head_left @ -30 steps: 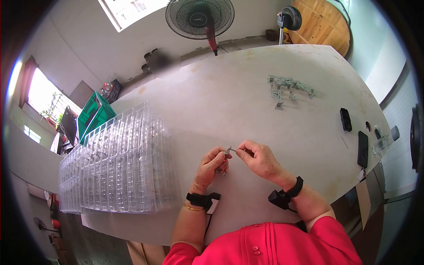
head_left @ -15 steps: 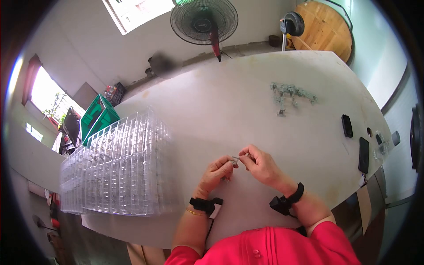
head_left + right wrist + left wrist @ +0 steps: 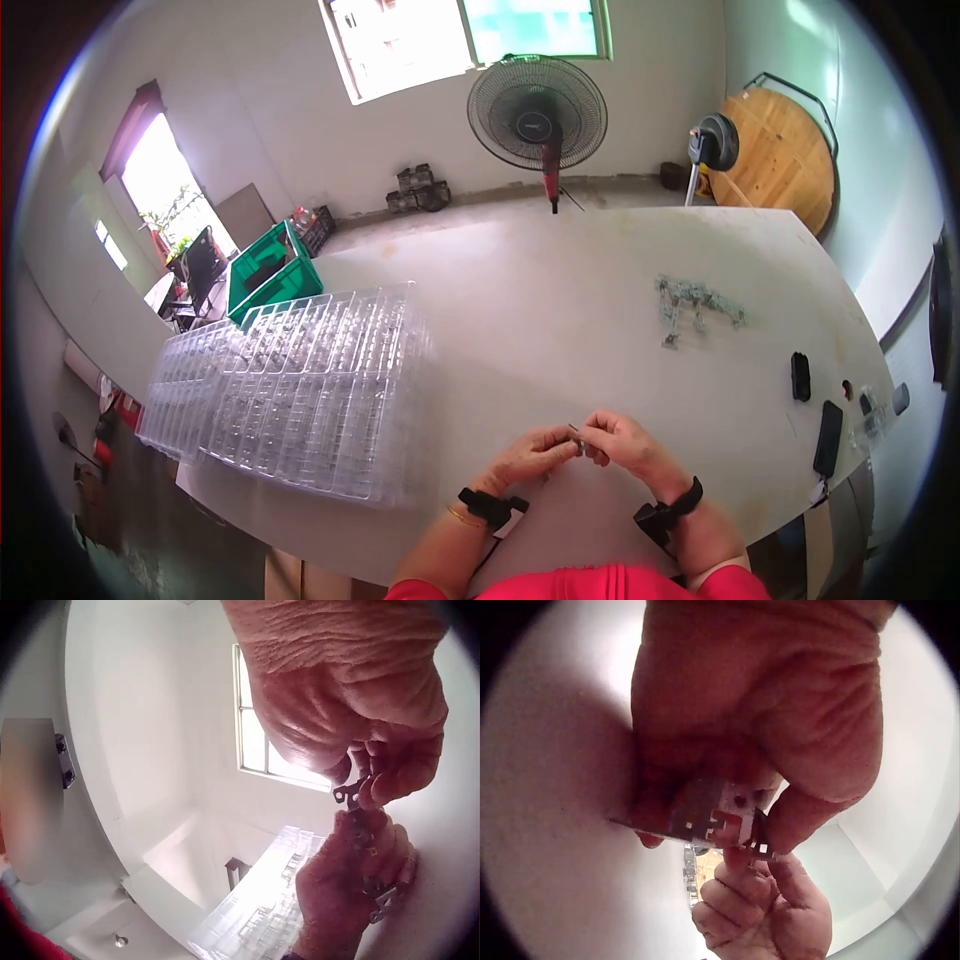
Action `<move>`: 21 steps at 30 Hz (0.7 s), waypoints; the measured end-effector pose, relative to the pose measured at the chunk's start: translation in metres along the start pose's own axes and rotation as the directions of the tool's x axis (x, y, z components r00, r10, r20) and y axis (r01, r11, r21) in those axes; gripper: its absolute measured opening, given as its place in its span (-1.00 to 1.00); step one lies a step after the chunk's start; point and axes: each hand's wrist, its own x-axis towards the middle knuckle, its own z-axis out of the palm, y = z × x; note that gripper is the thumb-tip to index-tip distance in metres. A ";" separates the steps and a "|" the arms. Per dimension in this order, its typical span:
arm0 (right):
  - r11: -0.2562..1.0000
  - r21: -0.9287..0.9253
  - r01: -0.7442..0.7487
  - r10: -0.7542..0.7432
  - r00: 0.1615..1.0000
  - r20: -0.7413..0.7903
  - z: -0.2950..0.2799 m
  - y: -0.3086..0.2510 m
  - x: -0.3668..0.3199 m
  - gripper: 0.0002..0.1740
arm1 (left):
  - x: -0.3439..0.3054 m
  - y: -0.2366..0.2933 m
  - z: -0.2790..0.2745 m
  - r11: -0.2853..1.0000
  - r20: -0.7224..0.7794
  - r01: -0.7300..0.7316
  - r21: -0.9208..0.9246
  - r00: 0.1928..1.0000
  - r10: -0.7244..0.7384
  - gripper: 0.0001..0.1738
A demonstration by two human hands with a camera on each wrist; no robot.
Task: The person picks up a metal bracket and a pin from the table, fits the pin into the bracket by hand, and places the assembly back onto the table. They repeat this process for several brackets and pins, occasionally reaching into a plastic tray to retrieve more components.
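Note:
My left hand [image 3: 535,455] grips a thin metal bracket with square cutouts [image 3: 705,817], which lies across its curled fingers in the left wrist view. Close against it, my right hand [image 3: 620,440] pinches a small metal piece with a round hole at its end [image 3: 341,795] between thumb and fingertips. The two hands meet over the near part of the table, fingertips almost together. In the right wrist view the left hand [image 3: 330,877] is below the right, with more bent metal [image 3: 384,904] showing past its fingers. The join between the metal parts is hidden by fingers.
Stacked clear plastic trays [image 3: 310,390] stand on the table's left, by a green crate [image 3: 275,270]. A cluster of metal brackets [image 3: 695,300] lies at the right. A black phone [image 3: 827,438] and a black case [image 3: 800,376] lie near the right edge. Beyond the table stands a fan [image 3: 537,115].
The head view has tilted up and turned left, so the table sits lower in it. Both hands have drawn closer together around the metal parts; the right hand still pinches its piece.

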 end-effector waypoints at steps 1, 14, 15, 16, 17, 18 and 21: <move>1.000 0.003 0.009 -0.009 1.000 0.029 -0.004 0.004 0.001 -0.77 | -0.001 0.001 0.001 1.000 0.014 0.002 -0.019 1.000 -0.002 -0.60; 0.954 0.104 0.283 -0.242 0.925 -0.292 0.002 0.001 -0.001 -0.79 | 0.009 -0.022 -0.005 0.919 -0.344 -0.321 -0.230 0.910 0.231 -0.75; 0.958 0.116 0.261 -0.217 0.929 -0.302 0.002 0.001 -0.001 -0.79 | 0.011 -0.024 -0.006 0.888 -0.433 -0.397 -0.233 0.860 0.271 -0.76; 0.957 0.104 0.269 -0.229 0.928 -0.293 0.002 0.001 0.000 -0.79 | 0.011 -0.026 -0.006 0.892 -0.425 -0.377 -0.251 0.870 0.248 -0.76; 0.955 0.091 0.281 -0.246 0.928 -0.281 0.003 0.002 0.000 -0.78 | 0.011 -0.026 -0.008 0.856 -0.468 -0.436 -0.278 0.840 0.275 -0.75; 0.958 0.100 0.268 -0.231 0.930 -0.286 0.003 0.003 -0.001 -0.78 | 0.011 -0.027 -0.009 0.816 -0.513 -0.497 -0.296 0.803 0.303 -0.74; 0.948 0.153 0.278 -0.237 0.941 -0.240 0.007 0.002 -0.001 -0.76 | 0.012 -0.028 -0.009 0.802 -0.490 -0.506 -0.317 0.812 0.318 -0.72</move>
